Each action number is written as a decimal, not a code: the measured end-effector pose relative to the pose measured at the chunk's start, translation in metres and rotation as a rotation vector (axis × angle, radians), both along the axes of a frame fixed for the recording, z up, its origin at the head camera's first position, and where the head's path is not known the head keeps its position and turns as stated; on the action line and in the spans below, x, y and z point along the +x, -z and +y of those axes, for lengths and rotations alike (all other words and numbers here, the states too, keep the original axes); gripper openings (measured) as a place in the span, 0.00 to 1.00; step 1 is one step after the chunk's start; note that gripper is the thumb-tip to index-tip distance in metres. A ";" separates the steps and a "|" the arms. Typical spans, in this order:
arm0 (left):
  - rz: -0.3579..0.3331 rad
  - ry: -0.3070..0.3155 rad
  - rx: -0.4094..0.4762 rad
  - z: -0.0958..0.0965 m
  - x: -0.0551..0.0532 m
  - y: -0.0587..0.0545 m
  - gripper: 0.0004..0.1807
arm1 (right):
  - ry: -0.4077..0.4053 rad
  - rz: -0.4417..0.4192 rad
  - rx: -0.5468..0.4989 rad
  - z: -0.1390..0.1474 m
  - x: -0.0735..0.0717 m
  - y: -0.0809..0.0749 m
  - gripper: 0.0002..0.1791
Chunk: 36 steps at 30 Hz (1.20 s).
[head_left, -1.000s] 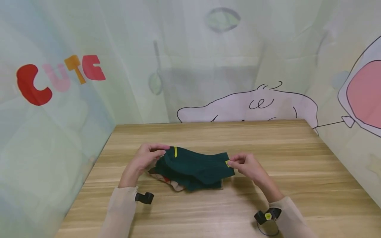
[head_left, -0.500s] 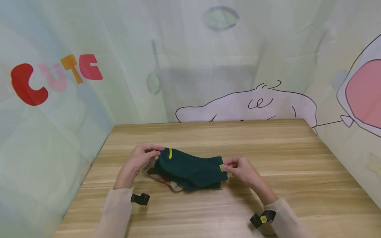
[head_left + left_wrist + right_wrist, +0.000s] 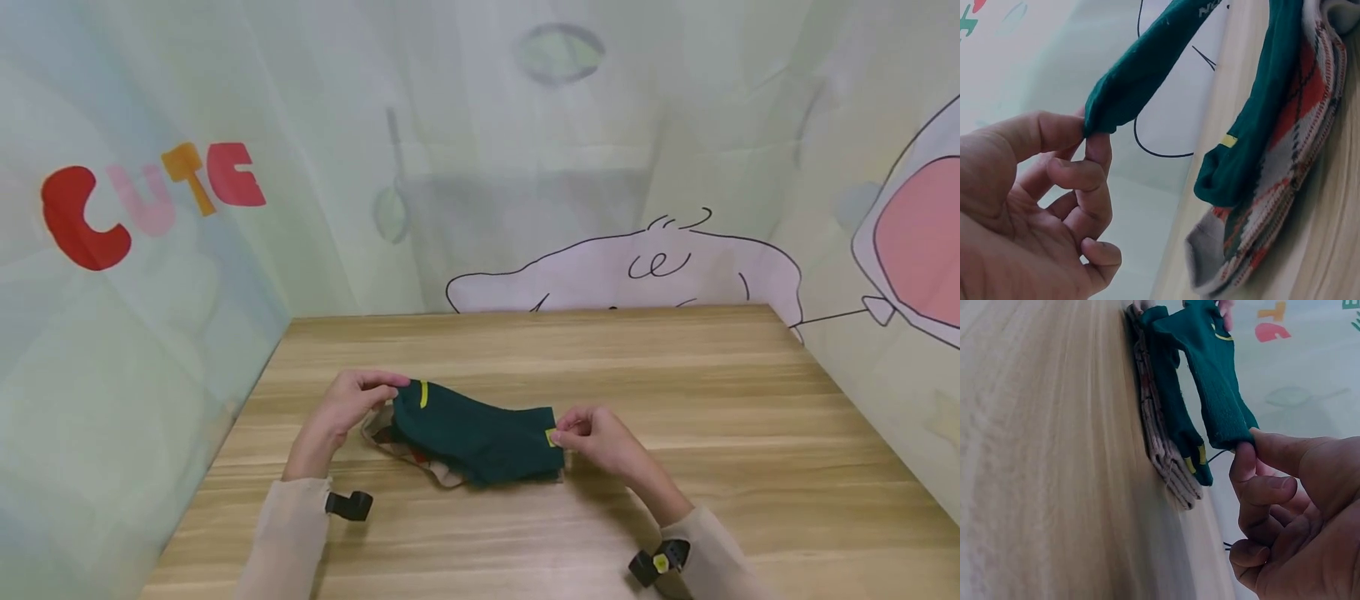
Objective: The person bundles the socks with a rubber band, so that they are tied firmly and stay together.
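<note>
We are holding 1 green sock [image 3: 472,429] lengthwise over a small stack. Its toe and cuff ends are hanging apart from the layers below; whether its sagging heel is touching them, we are not able to tell. Beneath it another green sock [image 3: 1254,119] is lying along patterned socks [image 3: 1291,144], which are resting on the table [image 3: 675,358]. We are judging that the 2 ends are being held apart so that the fabric is hanging flat and lining up with its match underneath.

With the left hand [image 3: 347,408] we are pinching the toe narrowly between thumb and fingertip, the other fingers curling loosely. With the right hand [image 3: 603,439] we are pinching the cuff at its yellow tab, just as narrowly, and the spare fingers are bending in; neither of the hands is spreading wide.

Farther out, 2 black wrist cameras [image 3: 351,506] are sitting by the pale sleeves [image 3: 288,542], and beyond the table a cloth backdrop [image 3: 322,250] is hanging.
</note>
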<state>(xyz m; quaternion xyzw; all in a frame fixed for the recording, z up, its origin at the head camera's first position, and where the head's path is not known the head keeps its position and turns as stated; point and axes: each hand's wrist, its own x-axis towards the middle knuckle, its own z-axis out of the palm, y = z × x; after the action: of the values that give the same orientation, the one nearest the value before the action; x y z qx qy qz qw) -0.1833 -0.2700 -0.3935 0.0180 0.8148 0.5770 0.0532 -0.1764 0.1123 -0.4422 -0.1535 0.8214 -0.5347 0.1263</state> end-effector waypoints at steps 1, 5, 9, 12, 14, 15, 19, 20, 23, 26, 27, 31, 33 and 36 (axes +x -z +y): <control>0.000 0.003 0.004 0.000 0.000 0.000 0.14 | -0.006 0.002 -0.005 -0.001 0.002 -0.003 0.08; -0.007 0.013 0.015 0.000 -0.002 0.003 0.14 | -0.031 0.002 -0.033 0.000 0.001 0.001 0.07; -0.013 0.016 0.013 0.000 -0.004 0.009 0.14 | -0.040 -0.006 -0.025 0.001 -0.001 0.010 0.06; -0.018 0.018 -0.004 0.000 -0.004 0.014 0.14 | -0.042 -0.008 -0.020 0.001 -0.001 0.013 0.06; -0.025 0.016 -0.019 0.000 -0.005 0.017 0.14 | -0.043 -0.010 -0.024 0.000 -0.001 0.013 0.06; -0.029 0.012 -0.026 0.000 -0.005 0.018 0.14 | -0.044 -0.011 -0.028 -0.001 0.000 0.013 0.07; -0.029 -0.008 -0.058 0.000 -0.006 0.023 0.13 | -0.038 -0.011 -0.032 -0.003 0.000 0.013 0.08; -0.028 -0.012 -0.063 0.000 -0.006 0.025 0.13 | -0.038 -0.009 -0.031 -0.003 0.000 0.013 0.08; -0.035 -0.019 -0.062 0.001 -0.007 0.030 0.13 | -0.040 0.000 -0.023 -0.003 0.000 0.014 0.08; -0.037 -0.026 -0.071 0.003 -0.007 0.035 0.13 | -0.041 0.001 -0.004 -0.003 -0.001 0.016 0.08; -0.037 -0.031 -0.079 0.003 -0.007 0.037 0.13 | -0.039 -0.002 0.003 -0.003 -0.001 0.017 0.08; -0.027 -0.046 -0.120 0.006 -0.008 0.040 0.12 | -0.027 0.000 0.014 -0.002 -0.001 0.019 0.08; -0.020 -0.042 -0.143 0.007 -0.009 0.041 0.12 | -0.021 0.008 0.020 -0.002 0.000 0.020 0.08; -0.013 -0.036 -0.164 0.008 -0.010 0.042 0.12 | -0.016 0.022 0.031 -0.002 -0.001 0.021 0.07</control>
<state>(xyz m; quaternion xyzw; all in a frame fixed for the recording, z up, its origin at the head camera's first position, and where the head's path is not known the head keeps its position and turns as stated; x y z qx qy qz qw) -0.1932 -0.2622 -0.4350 -0.0047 0.8592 0.5092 0.0495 -0.1775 0.1103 -0.4630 -0.1639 0.8296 -0.5192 0.1240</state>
